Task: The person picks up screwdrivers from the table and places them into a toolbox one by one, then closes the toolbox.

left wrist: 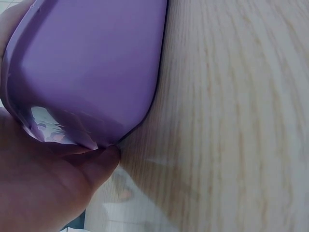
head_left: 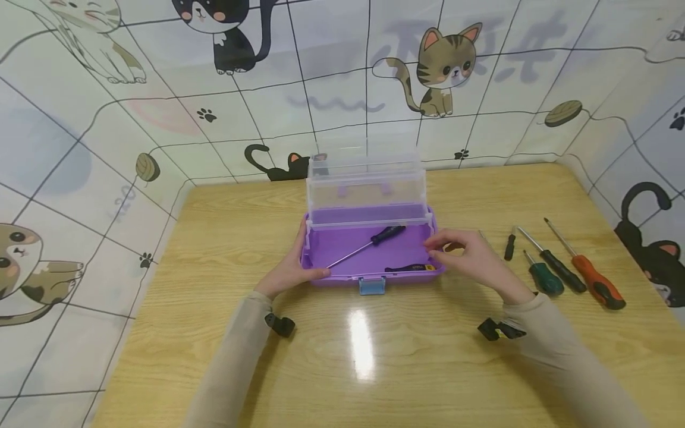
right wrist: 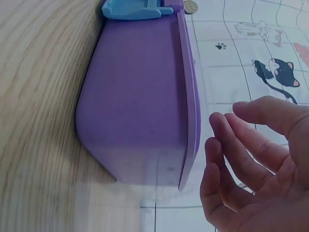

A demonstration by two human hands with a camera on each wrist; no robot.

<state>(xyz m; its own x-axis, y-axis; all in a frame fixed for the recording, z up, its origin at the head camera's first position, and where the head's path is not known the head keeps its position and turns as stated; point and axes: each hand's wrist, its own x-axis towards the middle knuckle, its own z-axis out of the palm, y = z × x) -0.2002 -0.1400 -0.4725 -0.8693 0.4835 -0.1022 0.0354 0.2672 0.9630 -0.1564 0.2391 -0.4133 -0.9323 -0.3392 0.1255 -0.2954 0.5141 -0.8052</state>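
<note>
A purple toolbox (head_left: 348,278) with its clear lid (head_left: 369,193) raised stands on the table. Inside lie a black-handled screwdriver (head_left: 387,235), set diagonally, and a small black-and-yellow screwdriver (head_left: 412,268) along the front wall. My left hand (head_left: 291,267) grips the box's left end, thumb at the front corner; the left wrist view shows this hand (left wrist: 53,179) against the purple wall. My right hand (head_left: 471,255) is at the right rim, fingertips over the box's inside. In the right wrist view its fingers (right wrist: 241,159) are loosely bent, with nothing between them.
On the right side of the table lie a small black screwdriver (head_left: 510,246), a green-handled one (head_left: 546,278), a black-handled one (head_left: 564,271) and an orange-handled one (head_left: 598,280). A blue latch (head_left: 371,286) hangs at the box's front. Cat-patterned sheeting (head_left: 332,119) borders the table.
</note>
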